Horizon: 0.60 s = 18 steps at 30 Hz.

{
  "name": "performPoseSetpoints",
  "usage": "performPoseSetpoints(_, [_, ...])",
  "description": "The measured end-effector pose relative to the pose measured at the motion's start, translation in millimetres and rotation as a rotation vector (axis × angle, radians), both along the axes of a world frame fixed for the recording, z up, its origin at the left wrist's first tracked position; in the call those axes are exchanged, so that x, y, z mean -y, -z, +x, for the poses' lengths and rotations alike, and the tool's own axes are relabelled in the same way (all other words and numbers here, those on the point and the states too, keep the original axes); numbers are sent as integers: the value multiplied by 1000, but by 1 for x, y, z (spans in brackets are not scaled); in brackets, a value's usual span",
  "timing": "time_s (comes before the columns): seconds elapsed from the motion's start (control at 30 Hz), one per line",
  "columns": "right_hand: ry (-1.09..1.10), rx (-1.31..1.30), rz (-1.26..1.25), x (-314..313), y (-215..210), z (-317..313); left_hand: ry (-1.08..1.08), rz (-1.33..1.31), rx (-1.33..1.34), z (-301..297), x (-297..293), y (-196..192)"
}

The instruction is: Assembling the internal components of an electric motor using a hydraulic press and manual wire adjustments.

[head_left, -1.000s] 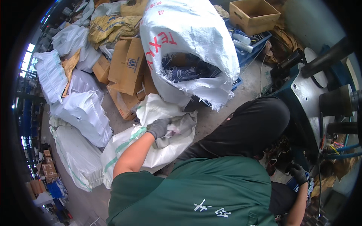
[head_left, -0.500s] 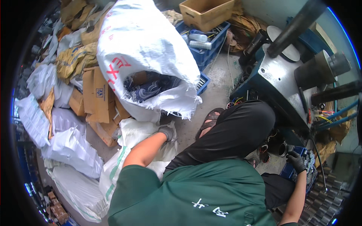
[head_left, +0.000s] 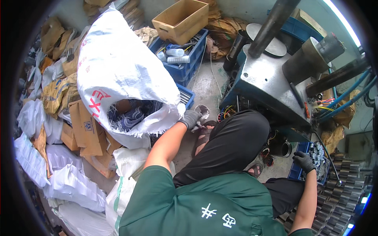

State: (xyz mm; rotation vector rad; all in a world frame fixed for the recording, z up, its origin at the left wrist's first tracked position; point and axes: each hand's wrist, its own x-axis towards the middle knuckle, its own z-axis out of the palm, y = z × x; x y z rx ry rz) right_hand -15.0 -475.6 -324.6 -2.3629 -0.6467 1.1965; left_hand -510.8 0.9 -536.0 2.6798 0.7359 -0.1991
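Observation:
My left hand (head_left: 190, 119), in a grey glove, is closed on a silvery round metal part (head_left: 202, 111) with a hollow-looking face. It is just right of the frayed mouth of a big white woven sack (head_left: 126, 67). Dark, pale-patterned pieces (head_left: 136, 114) fill the sack's mouth, with something brown among them. Far to the right, my right hand (head_left: 304, 161), in a dark glove, has its fingers loosely bent and slightly apart, with nothing visible in them. It is beside a blue crate (head_left: 293, 171) of small silvery round parts (head_left: 317, 155).
A blue-sided machine (head_left: 271, 74) with thick dark posts stands at front right. Beyond the sack, a wooden box (head_left: 181, 21) rests on a blue crate (head_left: 185, 72). Cardboard (head_left: 87, 129) and white bags (head_left: 75, 161) crowd the left. Rows of metal cylinders (head_left: 334, 196) lie at lower right.
My left hand has moved right and forward from the lower white sack and now holds the silvery part. My right hand remains by the crate. The whole view has shifted.

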Motion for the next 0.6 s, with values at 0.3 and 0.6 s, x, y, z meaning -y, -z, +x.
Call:
performPoseSetpoints(0.3, [-254,118,488,-96,-49,-41,-841,-578,707,-2,23,-60])
performPoseSetpoints(0.6, [-1229,346,1047,-345,-155,-324,-477,-306,1360,-55,105,-283])
